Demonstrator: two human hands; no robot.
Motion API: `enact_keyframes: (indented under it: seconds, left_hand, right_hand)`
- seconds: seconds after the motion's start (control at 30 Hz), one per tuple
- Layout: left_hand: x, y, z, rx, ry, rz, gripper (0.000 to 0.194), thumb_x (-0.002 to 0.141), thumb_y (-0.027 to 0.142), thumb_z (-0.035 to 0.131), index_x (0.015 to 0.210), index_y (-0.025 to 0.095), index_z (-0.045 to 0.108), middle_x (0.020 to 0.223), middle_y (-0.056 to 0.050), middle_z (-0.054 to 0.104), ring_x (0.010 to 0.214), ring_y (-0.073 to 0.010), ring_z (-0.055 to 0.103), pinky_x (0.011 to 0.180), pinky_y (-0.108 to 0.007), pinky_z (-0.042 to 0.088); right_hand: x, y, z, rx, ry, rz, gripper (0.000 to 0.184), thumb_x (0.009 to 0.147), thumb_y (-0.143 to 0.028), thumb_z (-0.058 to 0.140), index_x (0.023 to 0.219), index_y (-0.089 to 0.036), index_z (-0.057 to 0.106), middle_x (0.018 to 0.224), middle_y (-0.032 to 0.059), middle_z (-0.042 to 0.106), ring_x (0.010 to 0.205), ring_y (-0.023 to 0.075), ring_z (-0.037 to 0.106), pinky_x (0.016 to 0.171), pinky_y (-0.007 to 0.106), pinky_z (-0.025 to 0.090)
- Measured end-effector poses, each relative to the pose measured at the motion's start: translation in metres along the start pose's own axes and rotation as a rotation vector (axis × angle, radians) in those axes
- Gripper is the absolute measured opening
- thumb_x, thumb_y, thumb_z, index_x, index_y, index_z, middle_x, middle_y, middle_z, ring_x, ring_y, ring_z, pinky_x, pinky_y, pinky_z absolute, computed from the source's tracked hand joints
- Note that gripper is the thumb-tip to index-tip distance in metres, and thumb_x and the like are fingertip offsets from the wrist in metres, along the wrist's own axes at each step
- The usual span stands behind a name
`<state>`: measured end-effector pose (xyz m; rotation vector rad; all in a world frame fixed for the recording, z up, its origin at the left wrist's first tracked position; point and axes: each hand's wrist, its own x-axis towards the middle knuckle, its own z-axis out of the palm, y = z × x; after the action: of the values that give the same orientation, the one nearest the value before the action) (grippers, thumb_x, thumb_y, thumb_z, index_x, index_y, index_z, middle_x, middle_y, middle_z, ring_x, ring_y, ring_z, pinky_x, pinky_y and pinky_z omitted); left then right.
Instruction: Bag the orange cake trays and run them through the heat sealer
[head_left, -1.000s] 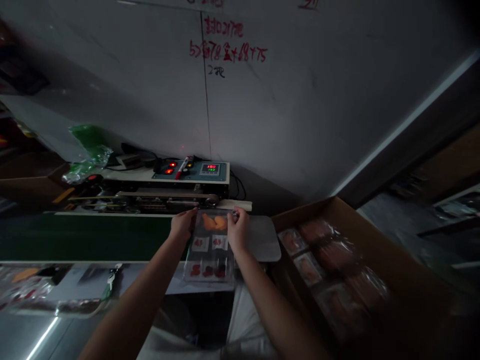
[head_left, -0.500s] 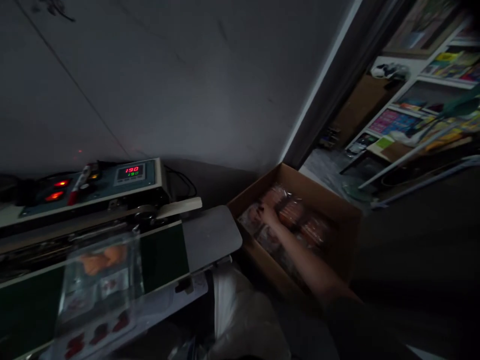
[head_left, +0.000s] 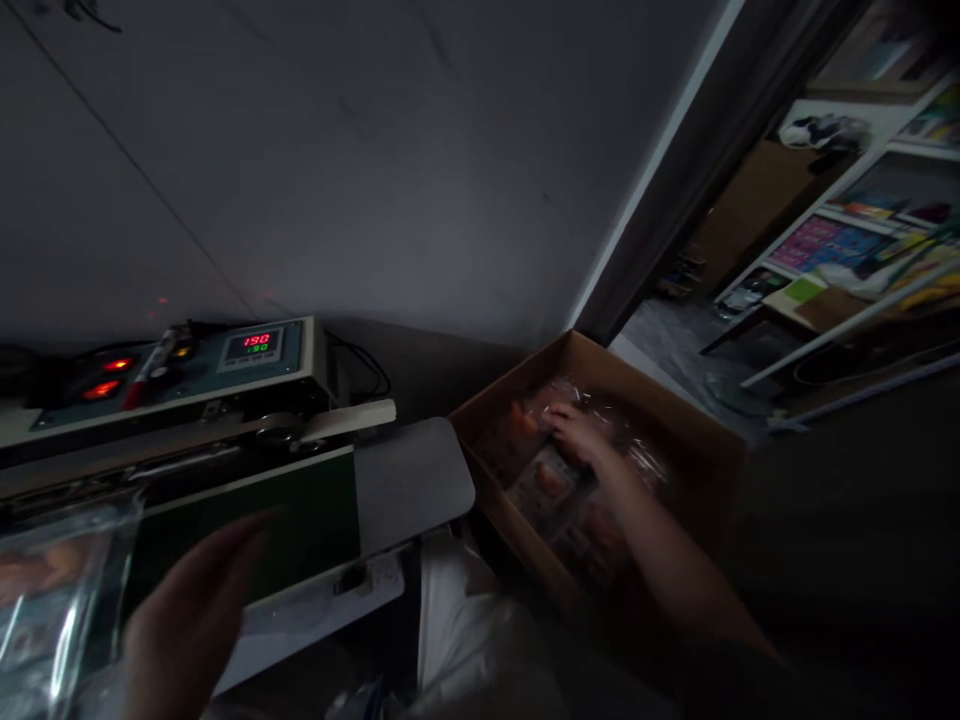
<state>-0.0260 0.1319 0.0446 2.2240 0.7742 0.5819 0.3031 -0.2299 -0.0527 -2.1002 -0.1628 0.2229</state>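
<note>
My right hand [head_left: 577, 432] reaches down into an open cardboard box [head_left: 652, 390], its fingers bent onto a clear plastic bag [head_left: 562, 390] among several packed bags. An orange item [head_left: 523, 418] shows through plastic just left of the fingertips. My left hand [head_left: 191, 620] is blurred over the green belt [head_left: 300, 510] of a sealing machine, with fingers stretched forward and nothing visible in them. Left of it, a clear bag with pale orange pieces [head_left: 52, 570] lies on the belt, partly cut off by the frame.
The machine's control panel [head_left: 259, 345] shows red and green digits, with a red-and-white marker [head_left: 150, 368] on top. A grey end plate [head_left: 412, 480] juts towards the box. White plastic [head_left: 465, 630] hangs below. At right, a doorway reveals shelves [head_left: 862, 215].
My left hand has come into view over the belt. The bag on the belt has shifted left. My right hand has moved slightly right inside the box, and the orange item now shows beside it.
</note>
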Motion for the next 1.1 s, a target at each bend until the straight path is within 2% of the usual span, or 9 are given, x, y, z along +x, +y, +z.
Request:
enact_keyframes:
  seconds: [0.1, 0.2, 0.3, 0.37, 0.53, 0.67, 0.77, 0.93, 1.1]
  left_hand:
    - [0.006, 0.046, 0.036, -0.169, -0.227, 0.165, 0.036, 0.082, 0.053, 0.062, 0.103, 0.026, 0.073, 0.109, -0.006, 0.075, 0.101, -0.0283, 0.069, 0.094, -0.043, 0.055]
    - [0.021, 0.104, 0.073, -0.404, -0.41, 0.403, 0.055, 0.082, 0.049, 0.068, 0.129, 0.023, 0.059, 0.135, -0.012, 0.062, 0.123, -0.0287, 0.059, 0.105, -0.045, 0.049]
    - [0.031, 0.149, 0.093, -0.611, -0.463, 0.545, 0.106, 0.059, 0.046, 0.089, 0.148, 0.023, 0.036, 0.153, -0.017, 0.042, 0.141, -0.034, 0.04, 0.115, -0.051, 0.035]
    - [0.03, 0.159, 0.094, -0.786, -0.532, 0.46, 0.11, 0.053, 0.043, 0.092, 0.147, 0.023, 0.037, 0.143, -0.017, 0.053, 0.132, -0.0345, 0.05, 0.109, -0.05, 0.042]
    - [0.016, 0.12, 0.074, -0.976, -0.459, -0.16, 0.048, 0.061, 0.042, 0.087, 0.096, 0.016, 0.066, 0.081, -0.006, 0.073, 0.071, -0.0221, 0.069, 0.062, -0.03, 0.055]
    - [0.013, 0.073, 0.064, -1.007, -0.324, -0.351, 0.048, 0.053, 0.039, 0.091, 0.083, 0.015, 0.064, 0.075, -0.005, 0.071, 0.063, -0.0177, 0.066, 0.056, -0.025, 0.052]
    - [0.018, 0.049, 0.062, -1.084, -0.324, -0.412, 0.052, 0.056, 0.042, 0.09, 0.095, 0.016, 0.065, 0.084, -0.006, 0.072, 0.068, -0.0181, 0.068, 0.059, -0.026, 0.053]
    - [0.037, 0.021, 0.057, -1.095, -0.11, -0.513, 0.044, 0.056, 0.043, 0.088, 0.082, 0.016, 0.064, 0.074, 0.0, 0.067, 0.056, -0.0092, 0.06, 0.05, -0.018, 0.045]
    - [0.061, -0.001, 0.064, -1.106, -0.12, -0.638, 0.035, 0.056, 0.027, 0.086, 0.083, 0.013, 0.067, 0.074, -0.004, 0.069, 0.057, -0.0122, 0.063, 0.051, -0.02, 0.048]
  right_hand:
    - [-0.027, -0.058, -0.048, 0.075, -0.043, -0.307, 0.027, 0.082, -0.046, 0.065, 0.086, -0.02, 0.063, 0.099, 0.0032, 0.071, 0.092, 0.0195, 0.066, 0.085, 0.033, 0.051]
    - [-0.073, -0.133, -0.085, 0.113, -0.061, -0.578, 0.023, 0.085, -0.044, 0.066, 0.085, -0.022, 0.059, 0.111, 0.0047, 0.071, 0.105, 0.0205, 0.066, 0.093, 0.036, 0.051]
    - [-0.115, -0.189, -0.087, 0.205, -0.036, -0.699, 0.02, 0.089, -0.04, 0.065, 0.087, -0.023, 0.055, 0.106, 0.0051, 0.072, 0.104, 0.0194, 0.068, 0.09, 0.035, 0.054]
    - [-0.129, -0.206, -0.066, 0.286, -0.041, -0.718, 0.02, 0.09, -0.04, 0.064, 0.095, -0.024, 0.055, 0.101, 0.0049, 0.073, 0.097, 0.0189, 0.07, 0.086, 0.035, 0.057]
    - [-0.12, -0.188, 0.027, 0.616, 0.028, -0.546, 0.056, 0.093, -0.052, 0.053, 0.141, -0.029, 0.035, 0.107, 0.0069, 0.072, 0.09, 0.0196, 0.072, 0.078, 0.036, 0.06]
    - [-0.117, -0.151, 0.11, 0.681, -0.243, -0.413, 0.067, 0.089, -0.054, 0.056, 0.148, -0.029, 0.033, 0.132, 0.0109, 0.064, 0.114, 0.0246, 0.066, 0.089, 0.041, 0.058]
    - [-0.12, -0.134, 0.154, 0.659, -0.221, -0.408, 0.055, 0.087, -0.047, 0.061, 0.137, -0.026, 0.053, 0.142, 0.0094, 0.057, 0.131, 0.0255, 0.054, 0.108, 0.045, 0.047]
    - [-0.115, -0.132, 0.182, 0.538, -0.111, -0.426, 0.047, 0.088, -0.044, 0.058, 0.13, -0.023, 0.062, 0.142, 0.0099, 0.056, 0.135, 0.0252, 0.049, 0.116, 0.048, 0.036]
    - [-0.11, -0.13, 0.189, 0.44, -0.038, -0.41, 0.052, 0.087, -0.045, 0.055, 0.131, -0.018, 0.06, 0.141, 0.0129, 0.057, 0.133, 0.0257, 0.05, 0.114, 0.048, 0.038]
